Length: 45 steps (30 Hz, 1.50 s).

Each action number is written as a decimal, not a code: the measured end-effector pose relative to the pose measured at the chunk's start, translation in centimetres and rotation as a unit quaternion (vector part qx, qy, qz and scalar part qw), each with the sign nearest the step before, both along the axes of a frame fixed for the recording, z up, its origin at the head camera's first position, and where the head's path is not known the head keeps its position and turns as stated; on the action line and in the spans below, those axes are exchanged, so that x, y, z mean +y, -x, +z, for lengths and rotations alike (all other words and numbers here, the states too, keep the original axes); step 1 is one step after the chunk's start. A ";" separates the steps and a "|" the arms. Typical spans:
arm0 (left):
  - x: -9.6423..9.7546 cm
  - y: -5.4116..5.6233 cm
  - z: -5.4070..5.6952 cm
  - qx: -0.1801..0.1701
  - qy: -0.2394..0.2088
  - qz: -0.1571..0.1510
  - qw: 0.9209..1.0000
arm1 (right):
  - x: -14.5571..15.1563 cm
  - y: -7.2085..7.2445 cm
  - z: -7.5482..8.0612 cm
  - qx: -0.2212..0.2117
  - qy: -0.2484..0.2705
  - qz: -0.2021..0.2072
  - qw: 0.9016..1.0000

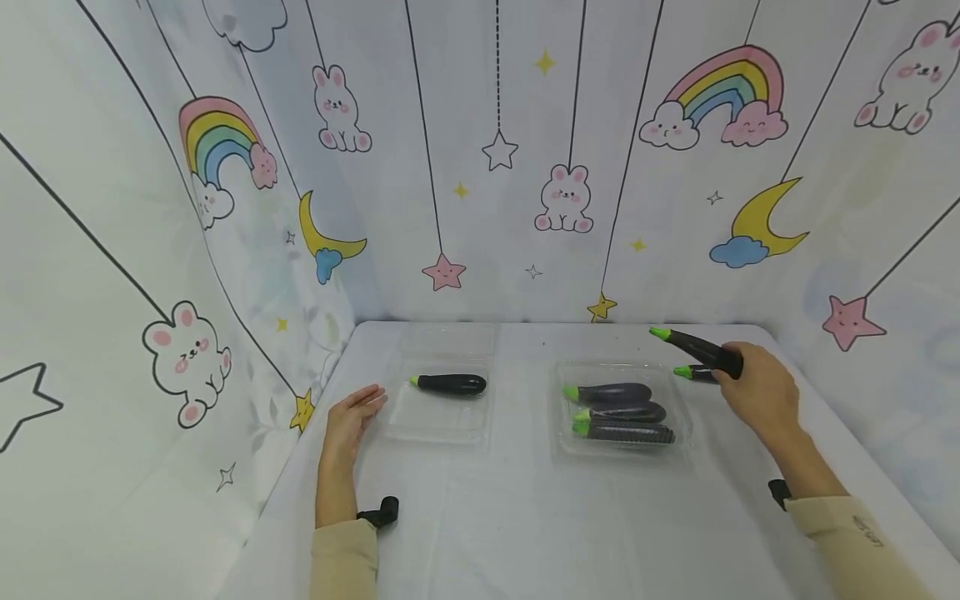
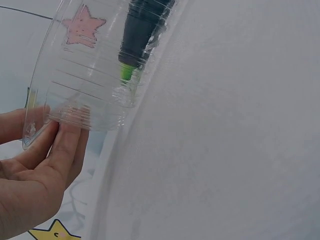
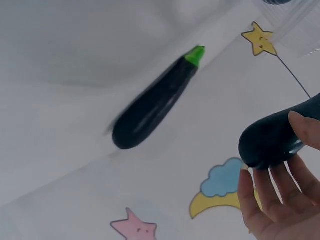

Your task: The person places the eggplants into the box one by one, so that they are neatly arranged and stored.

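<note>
"Five dark eggplants are out of that right hand [image 1: 761, 392], then. Where is the sixth?"

"The raised eggplant [image 1: 697, 347] is up in the air, right of the right container [image 1: 622, 365] with its three eggplants [image 1: 611, 394]. The thumb is on one side of the thick end, the fingers slightly spread on the other, so it's pinched; the green tip points left and away."

"What's under it?"

"A loose eggplant [image 3: 155, 102], on the white cloth [image 1: 517, 517]. I'd lift a touch higher so the two don't knock."

"And the left hand [image 1: 350, 425]?"

"Close-set, loosely bent fingers touching the end of the left container [image 1: 435, 437], where one lone eggplant [image 1: 452, 384] lies. Light contact seems right; clear plastic that thin would probably flex or slide if pushed."

"Any trick to the hold?"

"The weight is likely in the fat end, so gripping there makes sense. I'd level the tip before crossing any rim, and loosen the fingers only once the whole length is supported."
</note>
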State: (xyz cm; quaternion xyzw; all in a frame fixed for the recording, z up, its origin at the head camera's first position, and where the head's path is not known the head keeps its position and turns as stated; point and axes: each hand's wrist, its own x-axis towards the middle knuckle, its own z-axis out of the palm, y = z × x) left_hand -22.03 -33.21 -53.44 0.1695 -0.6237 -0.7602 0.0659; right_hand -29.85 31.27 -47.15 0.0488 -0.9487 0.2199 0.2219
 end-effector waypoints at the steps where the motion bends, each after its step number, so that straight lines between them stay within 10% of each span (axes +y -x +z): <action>1: 0.0 0.0 0.0 0.001 -0.001 0.001 1.000 | -0.5 -0.1 0.4 0.003 0.002 0.003 1.000; 26: -0.3 0.1 0.2 0.002 -0.003 0.005 1.000 | -13.3 -2.7 6.2 0.023 0.065 0.111 0.991; 45: 0.0 0.2 -0.1 -0.002 0.001 0.002 1.000 | -19.1 -2.2 6.5 -0.038 0.067 0.168 0.983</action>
